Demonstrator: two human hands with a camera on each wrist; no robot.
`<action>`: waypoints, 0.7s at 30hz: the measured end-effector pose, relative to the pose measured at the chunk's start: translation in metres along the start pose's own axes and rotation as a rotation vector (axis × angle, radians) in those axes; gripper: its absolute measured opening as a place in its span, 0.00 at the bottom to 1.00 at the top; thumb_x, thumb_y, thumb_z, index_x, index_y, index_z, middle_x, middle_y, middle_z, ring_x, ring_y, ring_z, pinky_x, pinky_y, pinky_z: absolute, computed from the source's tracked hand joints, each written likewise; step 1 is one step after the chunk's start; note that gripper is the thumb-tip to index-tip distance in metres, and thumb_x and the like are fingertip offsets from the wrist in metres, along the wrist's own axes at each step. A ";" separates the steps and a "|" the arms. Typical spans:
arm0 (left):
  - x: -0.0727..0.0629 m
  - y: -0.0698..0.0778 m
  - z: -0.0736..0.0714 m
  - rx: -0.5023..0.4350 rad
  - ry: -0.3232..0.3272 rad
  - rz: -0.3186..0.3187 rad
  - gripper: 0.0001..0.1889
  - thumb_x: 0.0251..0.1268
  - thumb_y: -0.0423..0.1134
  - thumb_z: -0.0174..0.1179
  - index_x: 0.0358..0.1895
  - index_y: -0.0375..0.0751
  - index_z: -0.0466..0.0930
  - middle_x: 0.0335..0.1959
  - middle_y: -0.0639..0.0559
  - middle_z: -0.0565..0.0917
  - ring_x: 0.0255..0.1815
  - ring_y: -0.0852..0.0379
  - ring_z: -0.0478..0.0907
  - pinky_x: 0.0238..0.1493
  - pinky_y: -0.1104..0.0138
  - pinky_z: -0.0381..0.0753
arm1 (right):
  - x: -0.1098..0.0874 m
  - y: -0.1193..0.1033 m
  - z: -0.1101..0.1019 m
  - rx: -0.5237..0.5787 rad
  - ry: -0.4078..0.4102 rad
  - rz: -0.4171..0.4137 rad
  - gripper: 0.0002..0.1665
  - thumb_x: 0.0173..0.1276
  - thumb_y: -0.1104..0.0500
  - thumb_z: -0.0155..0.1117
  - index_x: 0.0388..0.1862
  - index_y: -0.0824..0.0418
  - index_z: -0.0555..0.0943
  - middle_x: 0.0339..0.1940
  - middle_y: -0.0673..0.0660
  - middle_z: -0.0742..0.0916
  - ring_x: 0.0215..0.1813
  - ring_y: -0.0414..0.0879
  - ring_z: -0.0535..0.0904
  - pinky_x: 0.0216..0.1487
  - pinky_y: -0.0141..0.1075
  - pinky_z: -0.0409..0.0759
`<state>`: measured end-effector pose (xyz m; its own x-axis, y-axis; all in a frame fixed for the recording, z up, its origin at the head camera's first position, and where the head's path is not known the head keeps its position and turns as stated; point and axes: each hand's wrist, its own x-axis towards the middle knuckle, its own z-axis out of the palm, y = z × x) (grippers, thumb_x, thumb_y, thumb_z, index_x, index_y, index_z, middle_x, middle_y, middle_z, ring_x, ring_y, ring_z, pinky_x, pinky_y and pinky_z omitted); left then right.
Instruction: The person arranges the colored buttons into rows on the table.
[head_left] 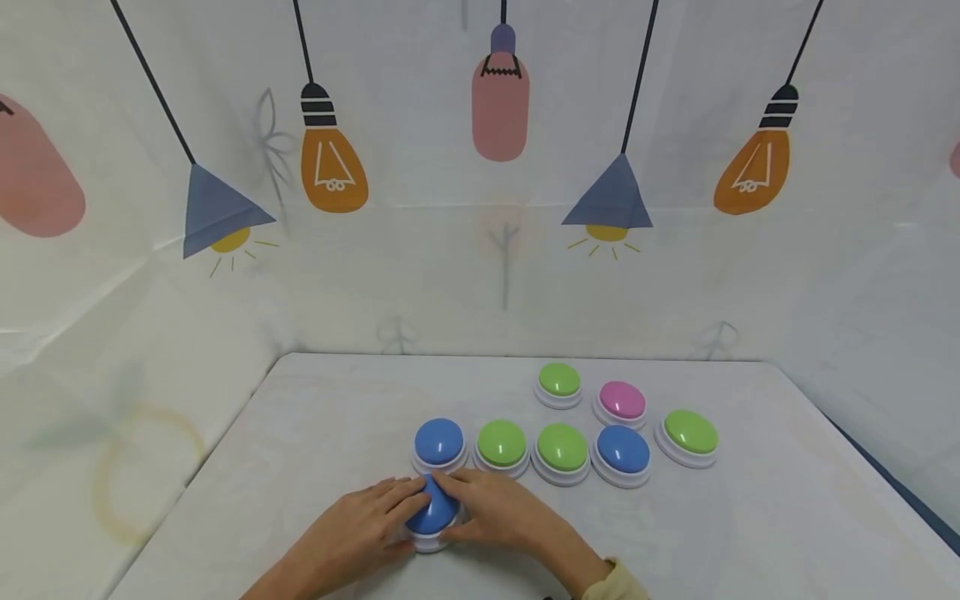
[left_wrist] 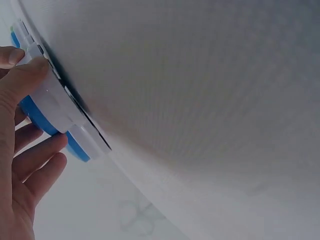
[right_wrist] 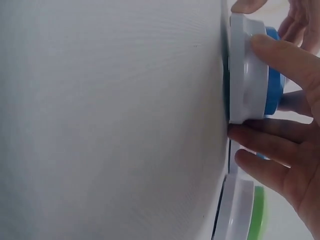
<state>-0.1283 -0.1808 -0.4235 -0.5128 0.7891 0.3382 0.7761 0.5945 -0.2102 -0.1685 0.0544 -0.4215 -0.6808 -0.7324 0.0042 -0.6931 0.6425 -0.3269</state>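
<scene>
A blue dome push button (head_left: 432, 510) with a white round base sits at the near end of a group of buttons, between both hands. My left hand (head_left: 356, 525) holds it from the left, with the thumb against the white base (left_wrist: 55, 102) and the fingers reaching over the far side. From the right, my right hand (head_left: 504, 510) grips the same button, its thumb (right_wrist: 280, 52) on the base. Another blue button (head_left: 438, 441) lies right behind it, near the fingertips of both hands. The front button's base is partly covered by fingers.
To the right in a row stand two green buttons (head_left: 502, 442) and a blue button (head_left: 623, 448). Farther back are a green button (head_left: 559, 379) and a pink button (head_left: 622, 400), with another green button (head_left: 691, 432) at the right. A printed curtain (head_left: 427, 275) hangs behind the white table (head_left: 300, 433).
</scene>
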 end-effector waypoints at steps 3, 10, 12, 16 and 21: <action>0.001 0.000 0.000 -0.010 0.000 -0.004 0.33 0.52 0.54 0.74 0.59 0.42 0.77 0.59 0.49 0.81 0.53 0.54 0.82 0.49 0.62 0.85 | 0.001 -0.001 0.001 -0.001 0.001 0.012 0.46 0.61 0.39 0.71 0.75 0.53 0.68 0.68 0.51 0.79 0.66 0.43 0.76 0.64 0.36 0.75; 0.003 0.001 0.001 -0.008 -0.030 -0.007 0.30 0.51 0.53 0.74 0.56 0.45 0.75 0.58 0.48 0.81 0.51 0.53 0.83 0.49 0.61 0.85 | 0.001 -0.003 0.003 -0.025 0.014 0.033 0.46 0.59 0.39 0.73 0.74 0.52 0.69 0.67 0.51 0.79 0.64 0.42 0.77 0.63 0.36 0.76; 0.004 0.001 0.001 -0.003 -0.040 -0.006 0.31 0.51 0.53 0.74 0.55 0.45 0.75 0.58 0.48 0.81 0.51 0.53 0.83 0.50 0.60 0.85 | 0.000 -0.003 0.002 -0.012 0.009 0.045 0.47 0.59 0.40 0.73 0.74 0.51 0.69 0.67 0.51 0.79 0.64 0.42 0.77 0.63 0.36 0.76; 0.005 0.000 0.001 0.000 -0.057 0.000 0.32 0.50 0.54 0.75 0.56 0.45 0.76 0.57 0.48 0.81 0.54 0.53 0.82 0.54 0.58 0.83 | 0.000 -0.004 0.000 0.024 -0.006 0.060 0.46 0.59 0.41 0.74 0.74 0.51 0.69 0.67 0.51 0.79 0.64 0.41 0.77 0.63 0.36 0.76; 0.006 -0.001 0.000 -0.008 -0.116 -0.023 0.32 0.52 0.57 0.73 0.58 0.47 0.75 0.59 0.49 0.80 0.58 0.53 0.81 0.58 0.57 0.81 | 0.000 -0.002 -0.001 0.060 -0.020 0.054 0.46 0.60 0.41 0.73 0.74 0.52 0.68 0.68 0.49 0.78 0.66 0.41 0.76 0.65 0.35 0.75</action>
<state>-0.1319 -0.1765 -0.4215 -0.5689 0.7883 0.2343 0.7667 0.6114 -0.1959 -0.1671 0.0533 -0.4201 -0.7118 -0.7016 -0.0335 -0.6396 0.6671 -0.3819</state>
